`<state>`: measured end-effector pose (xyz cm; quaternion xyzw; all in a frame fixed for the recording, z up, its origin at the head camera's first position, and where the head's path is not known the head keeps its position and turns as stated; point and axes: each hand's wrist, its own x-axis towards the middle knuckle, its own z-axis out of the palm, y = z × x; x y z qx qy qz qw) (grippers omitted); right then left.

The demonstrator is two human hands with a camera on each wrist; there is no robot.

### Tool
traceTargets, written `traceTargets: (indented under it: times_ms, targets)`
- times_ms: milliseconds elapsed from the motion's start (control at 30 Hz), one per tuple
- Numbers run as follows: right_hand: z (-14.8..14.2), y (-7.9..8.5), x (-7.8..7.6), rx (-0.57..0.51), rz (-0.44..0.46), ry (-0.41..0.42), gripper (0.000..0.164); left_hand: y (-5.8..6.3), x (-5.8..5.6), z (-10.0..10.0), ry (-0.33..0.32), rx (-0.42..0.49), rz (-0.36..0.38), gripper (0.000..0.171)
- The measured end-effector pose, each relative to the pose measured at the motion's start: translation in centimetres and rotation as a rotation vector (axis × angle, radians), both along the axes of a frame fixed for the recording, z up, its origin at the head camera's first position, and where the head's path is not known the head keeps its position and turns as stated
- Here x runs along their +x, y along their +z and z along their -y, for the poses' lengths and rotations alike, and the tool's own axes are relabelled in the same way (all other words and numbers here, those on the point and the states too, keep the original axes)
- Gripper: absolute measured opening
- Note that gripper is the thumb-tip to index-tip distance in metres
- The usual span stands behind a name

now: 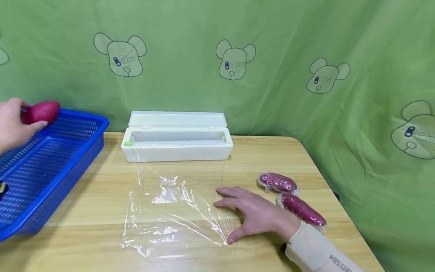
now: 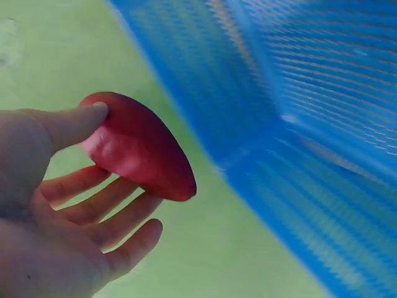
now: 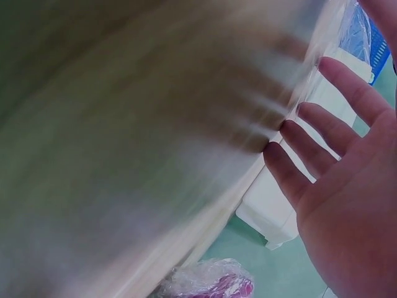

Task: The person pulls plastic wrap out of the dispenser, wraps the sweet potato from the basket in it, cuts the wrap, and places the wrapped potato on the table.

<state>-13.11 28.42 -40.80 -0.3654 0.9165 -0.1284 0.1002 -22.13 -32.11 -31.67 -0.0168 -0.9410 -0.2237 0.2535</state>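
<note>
At the far left, my left hand (image 1: 15, 122) pinches a reddish-purple sweet potato (image 1: 42, 112) between thumb and fingers, over the back rim of a blue basket (image 1: 73, 162). The left wrist view shows the thumb on top of the sweet potato (image 2: 139, 149) and the fingertips beneath it. My right hand (image 1: 258, 213) has its fingers spread, fingertips touching the right edge of a sheet of clear cling film (image 1: 170, 223) on the table. Wrinkles run from the thumb across the film. The sheet stretches back to a white cling film dispenser (image 1: 176, 153), whose lid stands raised.
Two sweet potatoes wrapped in film, the rear one (image 1: 278, 182) and the front one (image 1: 302, 209), lie beside my right wrist. A green slider (image 1: 128, 143) sits at the dispenser's left end. Behind the wooden table (image 1: 265, 151) hangs a green curtain (image 1: 272, 105) with mouse-head prints.
</note>
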Motion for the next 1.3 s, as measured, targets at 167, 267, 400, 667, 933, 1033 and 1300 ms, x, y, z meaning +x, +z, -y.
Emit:
traceTargets:
  times_ms: [167, 267, 400, 667, 933, 1033, 1300]
  targets:
    - [0.0, 0.0, -0.1, -0.004, 0.002, 0.004, 0.097, 3.5, 1.1, -4.5, -0.072, -0.146, 0.053, 0.050]
    - [-0.1, -0.1, -0.1, -0.002, 0.006, 0.005, 0.097, 4.3, 1.8, -8.0, -0.131, -0.189, 0.100, 0.052]
    - [-0.1, -0.1, -0.1, 0.000, 0.010, 0.004, 0.097, 4.7, 3.0, -13.3, -0.262, -0.181, 0.151, 0.051]
    - [-0.2, -0.4, -0.1, -0.005, 0.019, 0.005, 0.097, 2.4, 5.7, -21.0, -0.538, -0.124, 0.193, 0.043]
    - [-0.2, -0.3, -0.1, -0.006, 0.022, 0.005, 0.097, -1.8, 8.1, -25.9, -0.715, -0.149, 0.224, 0.040]
    - [-0.2, -0.2, -0.1, -0.009, 0.013, 0.009, 0.097, -3.4, 8.8, -27.0, -0.723, -0.202, 0.234, 0.042]
    - [-0.2, -0.2, -0.1, -0.011, 0.021, 0.007, 0.097, -6.9, 9.1, -27.8, -0.749, -0.226, 0.243, 0.041]
